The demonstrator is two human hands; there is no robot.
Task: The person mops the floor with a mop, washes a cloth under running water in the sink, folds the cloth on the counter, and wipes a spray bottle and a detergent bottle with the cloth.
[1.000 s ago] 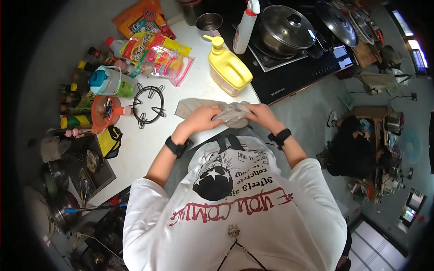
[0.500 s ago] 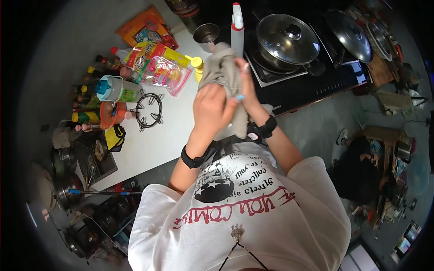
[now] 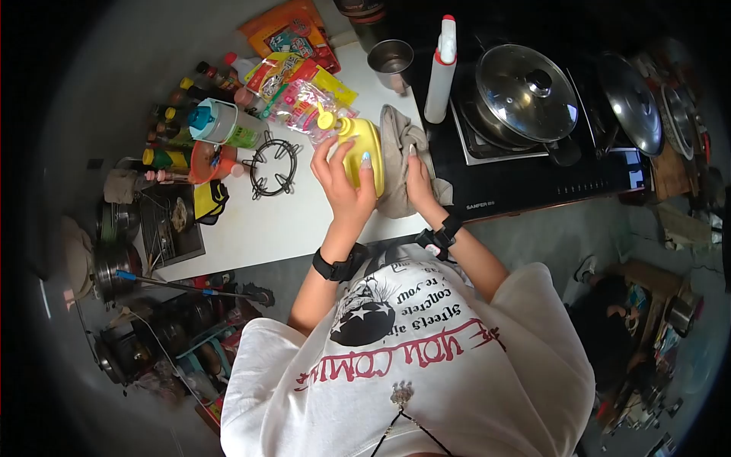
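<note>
A yellow pump bottle (image 3: pixel 368 156) stands upright at the counter's edge near my body. My left hand (image 3: pixel 344 186) is wrapped round its left side, fingers near the shoulder and thumb across the front. A crumpled grey-beige cloth (image 3: pixel 394 156) lies just right of the bottle. My right hand (image 3: pixel 419 183) is closed on the cloth's right side, and the cloth's lower folds hang near my wrist. Behind the cloth is a small metal mug (image 3: pixel 390 65). A white spray bottle with a red cap (image 3: pixel 440 87) stands right of it.
A lidded pot (image 3: pixel 525 99) sits on the black stove (image 3: pixel 525 179) to the right. A black burner grate (image 3: pixel 272 164), plastic packets (image 3: pixel 301 103) and several bottles occupy the white counter's (image 3: pixel 244 244) left part. Another person (image 3: pixel 605 320) is at the far right.
My left hand has let go of the cloth and taken hold of the yellow bottle. My right hand keeps the cloth, now lower beside the bottle. The whole view has shifted.
</note>
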